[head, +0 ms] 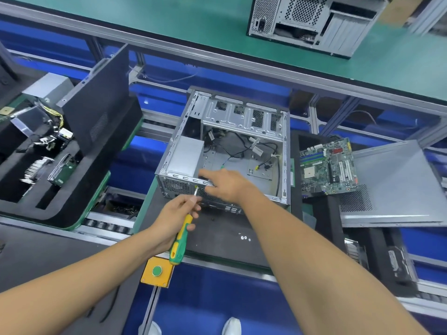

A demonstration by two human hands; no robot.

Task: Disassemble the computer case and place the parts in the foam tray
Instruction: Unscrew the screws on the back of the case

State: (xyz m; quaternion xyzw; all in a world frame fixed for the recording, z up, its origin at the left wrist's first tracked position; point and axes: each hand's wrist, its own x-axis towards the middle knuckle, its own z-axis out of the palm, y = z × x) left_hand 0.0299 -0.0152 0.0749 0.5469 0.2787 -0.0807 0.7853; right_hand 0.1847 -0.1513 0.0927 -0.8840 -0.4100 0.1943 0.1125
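An open grey computer case (244, 112) lies on a black mat in the middle, with a silver power supply (186, 153) in its left corner and loose cables inside. My left hand (175, 213) grips a green and yellow screwdriver (180, 240), whose tip touches the case's near rear edge. My right hand (227, 184) rests on that same edge, fingers stretched towards the power supply. A removed motherboard (329, 165) lies on the black foam tray (321, 211) at the right, next to a grey side panel (391, 184).
Another black foam tray (60, 213) at the left holds cables, a drive and small parts, with a black panel (101, 112) leaning in it. A second computer case (314, 20) stands on the green bench behind. A yellow box with a green button (157, 272) sits near me. Three screws (244, 237) lie on the mat.
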